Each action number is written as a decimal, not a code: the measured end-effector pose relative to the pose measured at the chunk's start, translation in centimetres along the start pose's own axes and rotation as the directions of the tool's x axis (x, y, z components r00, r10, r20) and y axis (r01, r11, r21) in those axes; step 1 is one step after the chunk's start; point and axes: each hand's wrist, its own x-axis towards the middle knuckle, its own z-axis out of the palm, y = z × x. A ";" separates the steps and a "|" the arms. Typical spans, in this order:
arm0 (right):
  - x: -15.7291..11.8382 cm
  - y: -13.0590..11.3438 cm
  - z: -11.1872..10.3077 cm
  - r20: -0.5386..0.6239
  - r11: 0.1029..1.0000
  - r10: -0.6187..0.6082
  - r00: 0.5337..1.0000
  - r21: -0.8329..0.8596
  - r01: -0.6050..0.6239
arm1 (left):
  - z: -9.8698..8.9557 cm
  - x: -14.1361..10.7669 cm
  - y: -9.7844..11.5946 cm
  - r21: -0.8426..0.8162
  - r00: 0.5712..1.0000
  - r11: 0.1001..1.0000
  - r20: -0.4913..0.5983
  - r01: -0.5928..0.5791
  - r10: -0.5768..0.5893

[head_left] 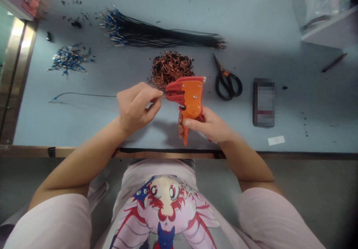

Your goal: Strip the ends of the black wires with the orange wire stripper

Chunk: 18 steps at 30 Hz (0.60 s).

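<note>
My left hand (138, 106) pinches a thin black wire (84, 94) near one end, at the jaws of a red and orange wire stripper (192, 97). The rest of the wire trails left over the table to a blue tip. Wrapped round the stripper's handles is my right hand (209, 125), with its thumb on the orange lever. Just behind the jaws lies a pile of copper strands and black bits (172, 68). Whether the wire end sits inside the jaws is too small to tell.
A bundle of black wires (167, 36) with blue ends lies at the back. Loose blue connectors (69, 59) are at the left. Black scissors (228, 83), a phone (263, 102), a white label (276, 140) and a pen (334, 62) lie to the right.
</note>
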 end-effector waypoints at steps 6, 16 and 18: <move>0.1 -0.4 0.2 -0.025 1.000 0.027 0.999 0.009 -0.027 | -0.1 -0.1 0.0 0.028 0.999 0.999 0.018 0.034 -0.034; 0.0 -0.5 0.0 -0.034 0.999 -0.005 0.999 -0.045 0.003 | -0.2 0.1 -0.4 -0.001 0.998 0.999 0.047 0.042 -0.042; 0.0 -0.3 -0.3 -0.094 0.994 -0.061 0.994 -0.099 0.051 | -0.6 0.4 -0.5 0.021 0.999 0.998 -0.004 0.050 -0.050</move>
